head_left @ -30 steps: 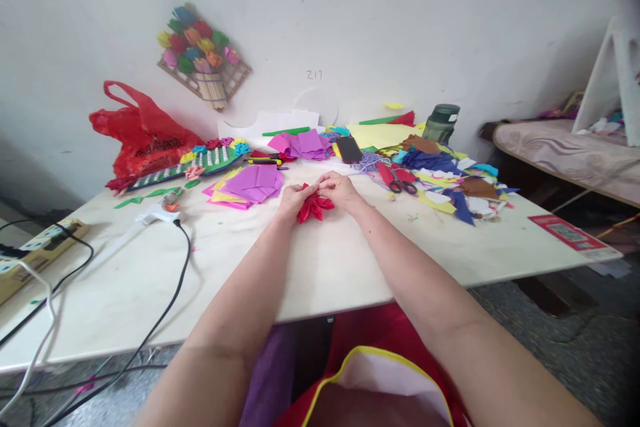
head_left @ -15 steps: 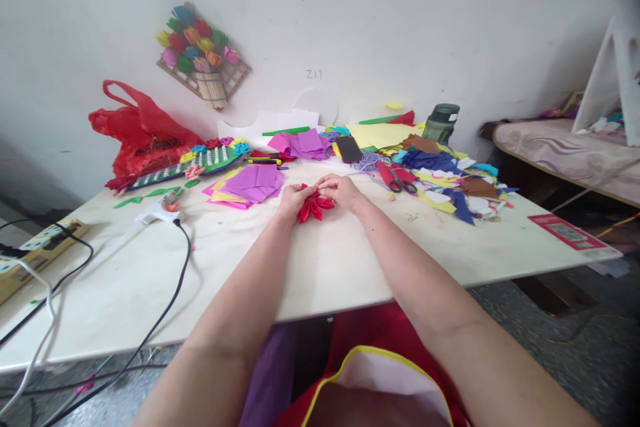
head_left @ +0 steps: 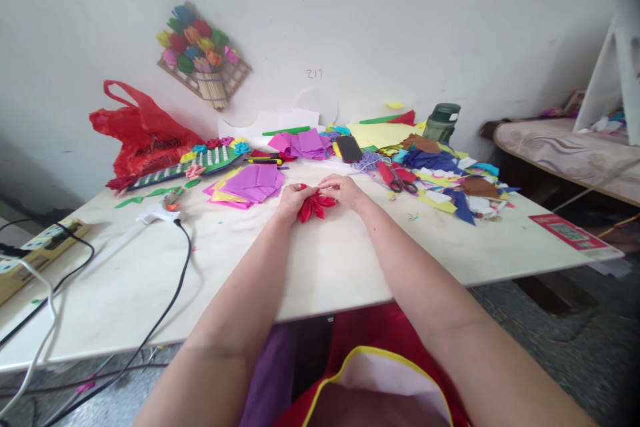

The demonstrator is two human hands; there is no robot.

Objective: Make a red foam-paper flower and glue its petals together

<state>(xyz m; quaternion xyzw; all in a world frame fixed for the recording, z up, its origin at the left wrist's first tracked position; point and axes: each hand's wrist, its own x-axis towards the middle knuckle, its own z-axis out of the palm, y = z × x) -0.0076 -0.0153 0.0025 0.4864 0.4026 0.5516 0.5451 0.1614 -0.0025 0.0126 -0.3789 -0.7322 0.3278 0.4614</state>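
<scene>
A red paper flower [head_left: 313,207] with pointed petals lies between my two hands near the middle of the table. My left hand [head_left: 294,200] is closed on its left side, thumb and fingers pinching the paper. From the right, my right hand [head_left: 342,191] pinches at the flower's far upper edge. The fingertips of both hands nearly meet there, and the exact spot they grip is partly hidden. To the left of my hands lies a stack of purple, pink and yellow paper sheets [head_left: 257,183].
Scissors [head_left: 400,183], a phone [head_left: 349,149], a pile of paper scraps [head_left: 435,160] and a green bottle [head_left: 441,123] stand along the back and right. At left are a red plastic bag [head_left: 143,137], a white glue gun [head_left: 159,211] with a black cord, and a power strip [head_left: 45,250].
Almost nothing differs. The fingers of my right hand have shifted slightly at the flower's edge; both hands stay in the same place around it.
</scene>
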